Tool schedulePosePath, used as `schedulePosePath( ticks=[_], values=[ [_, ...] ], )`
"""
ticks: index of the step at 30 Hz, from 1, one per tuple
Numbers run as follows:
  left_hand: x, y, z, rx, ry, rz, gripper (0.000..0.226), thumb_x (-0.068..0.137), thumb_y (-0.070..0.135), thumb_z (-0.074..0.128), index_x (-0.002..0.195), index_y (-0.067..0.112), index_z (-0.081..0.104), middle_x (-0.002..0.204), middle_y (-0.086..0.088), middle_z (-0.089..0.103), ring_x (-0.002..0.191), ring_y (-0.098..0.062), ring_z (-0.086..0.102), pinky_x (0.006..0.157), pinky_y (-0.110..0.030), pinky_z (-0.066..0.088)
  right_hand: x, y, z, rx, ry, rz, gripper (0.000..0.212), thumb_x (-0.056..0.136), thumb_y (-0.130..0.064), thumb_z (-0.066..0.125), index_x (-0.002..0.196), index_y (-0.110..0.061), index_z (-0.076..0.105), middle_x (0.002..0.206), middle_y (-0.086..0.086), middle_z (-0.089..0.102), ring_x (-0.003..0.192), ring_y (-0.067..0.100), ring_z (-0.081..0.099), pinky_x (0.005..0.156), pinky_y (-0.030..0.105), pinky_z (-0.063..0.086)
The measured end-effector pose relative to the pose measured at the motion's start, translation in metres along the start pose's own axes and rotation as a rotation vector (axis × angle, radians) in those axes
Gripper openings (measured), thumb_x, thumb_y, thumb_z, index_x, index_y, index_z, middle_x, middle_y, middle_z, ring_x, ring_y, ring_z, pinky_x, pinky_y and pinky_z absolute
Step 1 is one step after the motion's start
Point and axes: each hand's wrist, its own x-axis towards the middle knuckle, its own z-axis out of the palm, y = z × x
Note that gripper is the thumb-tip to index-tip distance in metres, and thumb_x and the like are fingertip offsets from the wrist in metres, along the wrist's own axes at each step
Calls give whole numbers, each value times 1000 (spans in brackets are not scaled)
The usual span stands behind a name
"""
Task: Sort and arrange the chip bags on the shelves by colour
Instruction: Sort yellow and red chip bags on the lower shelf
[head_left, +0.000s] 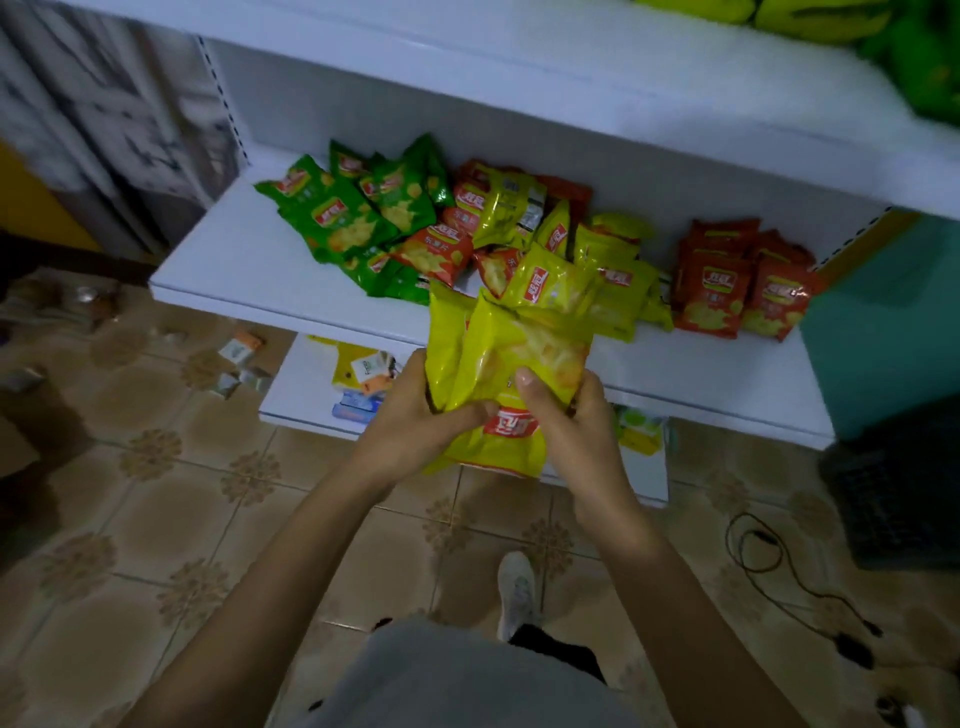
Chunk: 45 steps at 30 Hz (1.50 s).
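Both hands hold a bunch of yellow chip bags (506, 374) in front of the white middle shelf (234, 270). My left hand (415, 410) grips the bunch from the left and my right hand (566, 415) grips it from the right, thumb on top. On the shelf lie green bags (348, 213) at the left, a mixed heap of red bags (434, 254) and yellow bags (597, 270) in the middle, and a neat group of red bags (737, 291) at the right.
Green bags (831, 21) sit on the upper shelf at top right. A lower shelf (306, 400) holds small boxes and packets. Small boxes litter the tiled floor at left. A black crate (898, 499) and a cable (769, 561) lie at right.
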Motion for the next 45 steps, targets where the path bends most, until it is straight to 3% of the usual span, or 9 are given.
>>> schedulePosePath(
  ticks=[3,8,16,21,28,32,35,40,45],
  values=[
    [-8,4,-31,199,-57,37,71,61,37,75,124,19,48,114,0,64,105,-18,62,89,-44,53,-12,-6,2,-456,131,-352,88,77,-46,74,147,-16,30,143,8,43,131,26,43,100,41,40],
    [-24,30,-65,526,-139,139,85,40,60,63,114,20,46,102,-1,63,93,-22,62,73,-38,52,-24,-45,16,-1082,-16,-1203,66,66,-40,81,123,-16,58,136,15,52,127,32,43,103,45,32],
    [-27,83,-89,840,-19,401,71,64,38,83,120,19,43,98,0,62,88,-24,61,66,-34,48,-35,-106,29,-1396,266,-1302,60,48,-52,84,92,-16,67,104,11,61,101,30,46,95,44,33],
    [-19,130,-97,844,-17,557,84,57,72,73,119,25,44,98,4,65,84,-19,62,66,-38,51,-29,-143,18,-1408,372,-1387,34,69,-43,72,81,-16,55,79,5,56,78,29,56,78,40,37],
    [-11,159,-115,225,29,549,40,83,67,56,105,33,57,102,15,68,93,1,65,83,-29,53,-30,-176,-14,-1195,363,-1130,50,69,-62,72,73,-17,51,59,0,54,54,26,56,53,27,33],
    [1,169,-117,0,173,521,26,98,47,42,95,34,63,96,13,71,95,-8,67,91,-32,52,-23,-184,-22,-399,304,-674,52,84,-52,66,70,-5,48,59,9,50,55,16,49,50,35,36],
    [2,176,-92,-53,44,427,33,99,48,38,93,31,66,84,16,72,83,1,69,73,-17,53,-18,-187,-8,-62,342,-611,47,88,-38,66,69,0,47,60,9,47,54,11,44,52,31,37],
    [10,195,-54,-205,-200,472,45,81,53,67,116,26,64,110,4,73,102,-16,69,86,-36,56,2,-186,-1,-79,511,-581,33,83,-50,67,80,-19,55,69,-3,63,64,12,61,60,39,52],
    [42,206,-38,-203,-122,481,52,73,32,76,121,21,60,108,1,73,98,-17,70,84,-39,57,28,-187,-22,-104,398,-536,50,65,-68,71,92,-29,57,80,-9,70,73,6,68,66,38,57]
  ],
)
